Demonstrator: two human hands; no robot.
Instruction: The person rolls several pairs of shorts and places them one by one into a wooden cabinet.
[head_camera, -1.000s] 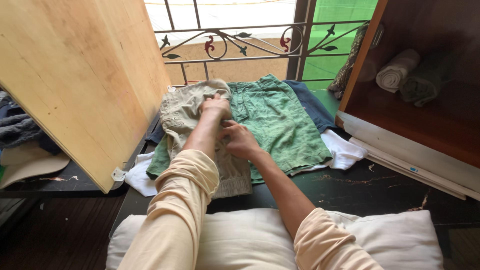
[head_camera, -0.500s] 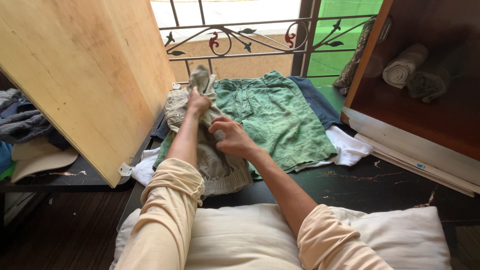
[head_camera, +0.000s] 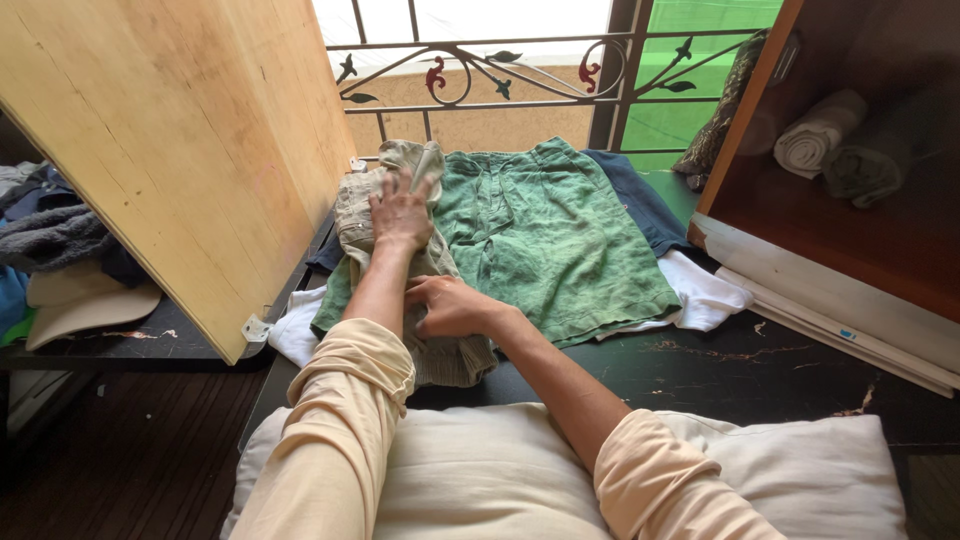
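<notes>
khaki shorts (head_camera: 395, 215) creased matt cotton cloth; green shorts (head_camera: 545, 235) crinkled linen-like weave; pillow (head_camera: 500, 480) soft off-white fabric; cupboard door (head_camera: 170, 130) pale raw-looking matt wood; railing (head_camera: 480, 75) painted metal; tabletop (head_camera: 720, 375) dark, scratched, slightly glossy

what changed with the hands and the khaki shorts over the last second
The left hand let go of the bunched top of the khaki shorts that it had lifted half a second ago and now presses flat on them, fingers spread. The right hand slid nearer the person, onto the lower part of the shorts. The green shorts, white cloth and pillow stayed put.
</notes>
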